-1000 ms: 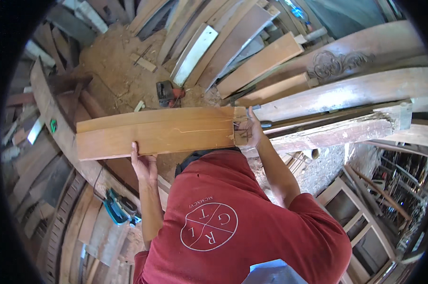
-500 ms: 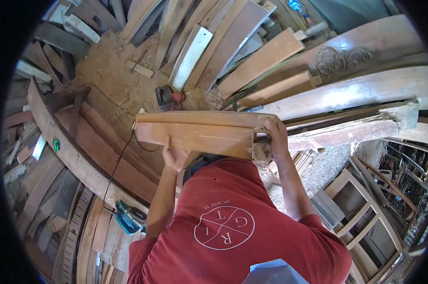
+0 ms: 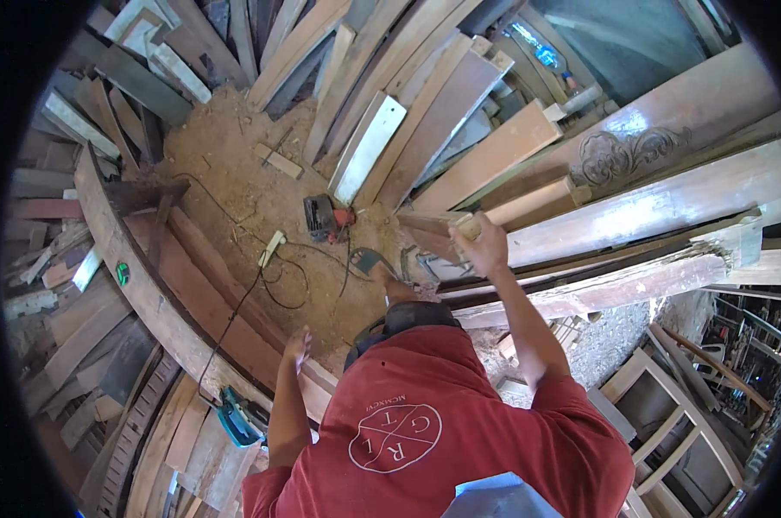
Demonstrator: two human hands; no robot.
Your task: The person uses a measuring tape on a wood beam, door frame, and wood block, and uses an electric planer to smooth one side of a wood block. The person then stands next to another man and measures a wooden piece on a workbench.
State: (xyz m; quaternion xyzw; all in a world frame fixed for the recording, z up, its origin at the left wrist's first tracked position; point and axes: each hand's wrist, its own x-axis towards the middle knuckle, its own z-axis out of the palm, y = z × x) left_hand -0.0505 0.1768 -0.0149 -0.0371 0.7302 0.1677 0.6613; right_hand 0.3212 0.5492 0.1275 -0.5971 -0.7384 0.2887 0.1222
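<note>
My right hand [image 3: 485, 244] grips one end of a wooden piece [image 3: 431, 239], its fingers wrapped over the pale, cut end. The piece now points away from me, foreshortened, beside the boards leaning at the right. My left hand [image 3: 298, 350] is off the wood, low over the long reddish timber, with its fingers stretched out and nothing visible in them. On the dusty ground ahead sits a red and black power tool [image 3: 324, 218]. A white socket block [image 3: 272, 248] with looped black cable lies to its left.
A long curved beam [image 3: 148, 302] runs along the left, with a green object [image 3: 122, 274] on it. A teal power tool [image 3: 237, 419] rests at its near end. Boards lean all around, including a carved panel [image 3: 628, 154] at the right. My sandalled foot [image 3: 379, 266] is on the ground.
The wooden piece has swung from lying crosswise in both hands to pointing away in my right hand. My left hand has let go and dropped back. The socket block and foot have come into sight.
</note>
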